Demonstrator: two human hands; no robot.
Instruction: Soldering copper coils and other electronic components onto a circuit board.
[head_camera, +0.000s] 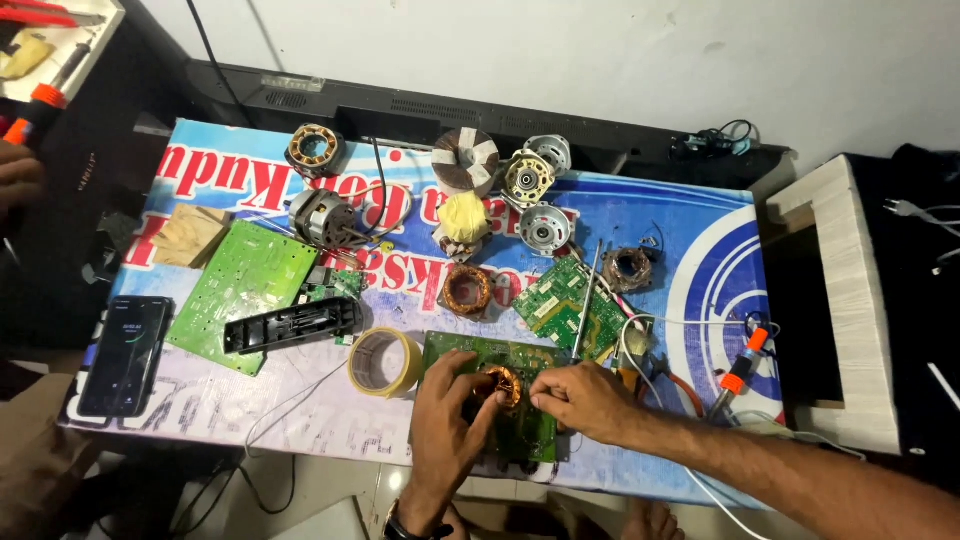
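Landmark: green circuit board (500, 425) under both hands. Its middle is hidden by the left hand (447, 420) and right hand (585, 400); near edge partly hidden by left wrist. Round copper-wound coil (502, 385) on that board: only its top shows between the fingers, grip not readable. Left of the board, black smartphone (125, 355) screen content too small to read. Far left of the board, another person's hand (18, 172) is cut off by the picture edge. Right forearm runs out bottom-right corner
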